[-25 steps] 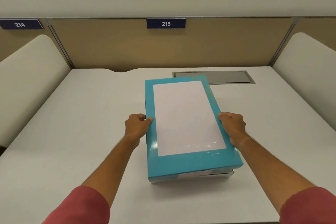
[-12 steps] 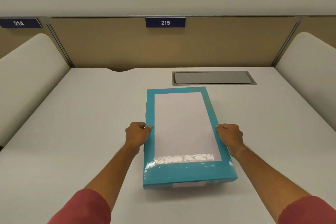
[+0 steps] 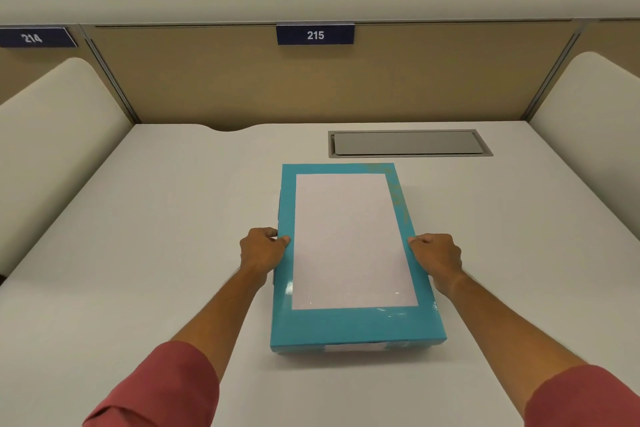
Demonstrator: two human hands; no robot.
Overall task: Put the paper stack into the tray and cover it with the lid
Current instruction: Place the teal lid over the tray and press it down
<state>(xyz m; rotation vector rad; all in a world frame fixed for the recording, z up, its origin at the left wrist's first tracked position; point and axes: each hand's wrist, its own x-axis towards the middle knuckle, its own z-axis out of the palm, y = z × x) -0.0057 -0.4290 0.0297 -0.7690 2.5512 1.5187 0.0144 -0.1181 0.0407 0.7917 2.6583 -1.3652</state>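
A teal lid (image 3: 349,326) with a clear window sits flat over the tray in the middle of the white desk. White paper (image 3: 349,239) shows through the window. The tray itself is almost wholly hidden under the lid; only a pale strip (image 3: 353,347) shows at the near end. My left hand (image 3: 261,250) grips the lid's left edge, thumb on top. On the lid's right edge, my right hand (image 3: 436,256) holds the same way.
The white desk (image 3: 156,253) has a grey recessed cable hatch (image 3: 408,143) just beyond the lid. Cream side dividers (image 3: 52,156) stand left and right, with a tan back panel bearing a "215" label (image 3: 315,35).
The lid's near end was tilted up, showing the tray beneath; it has come down level and squared onto the tray. Both hands stayed on its long edges.
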